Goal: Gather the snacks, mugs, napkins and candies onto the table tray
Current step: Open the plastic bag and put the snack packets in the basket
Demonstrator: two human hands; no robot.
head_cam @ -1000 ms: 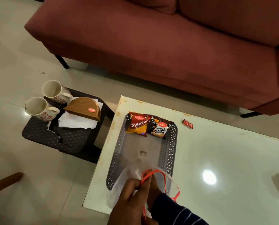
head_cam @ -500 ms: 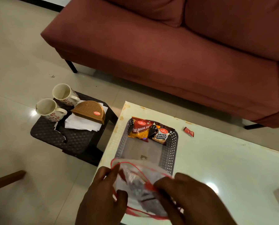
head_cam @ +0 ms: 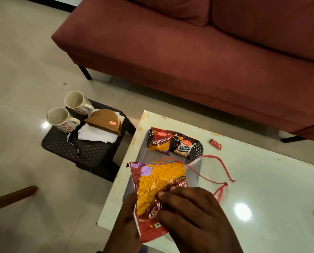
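Note:
A grey perforated tray (head_cam: 198, 161) sits on the white table (head_cam: 262, 179), with a bhujia sev packet (head_cam: 159, 142) and a salted peanuts packet (head_cam: 184, 147) at its far end. Both hands grip a large red-and-yellow sev packet (head_cam: 158, 189) over the tray's near end: my left hand (head_cam: 123, 229) under its left edge, my right hand (head_cam: 192, 218) on top. A clear bag with red drawstrings (head_cam: 216, 168) lies beside the packet. A red candy (head_cam: 215, 143) lies on the table. Two mugs (head_cam: 60, 118) (head_cam: 76, 101) and white napkins (head_cam: 97, 136) rest on a low black stool.
A brown napkin holder (head_cam: 105, 121) stands on the black stool (head_cam: 74, 152) left of the table. A maroon sofa (head_cam: 189, 57) runs behind the table. A wooden piece (head_cam: 12, 198) juts in at the lower left over the tiled floor.
The sev packet has come out of the clear drawstring bag and both hands now hold it over the tray. The bag lies slack to the right.

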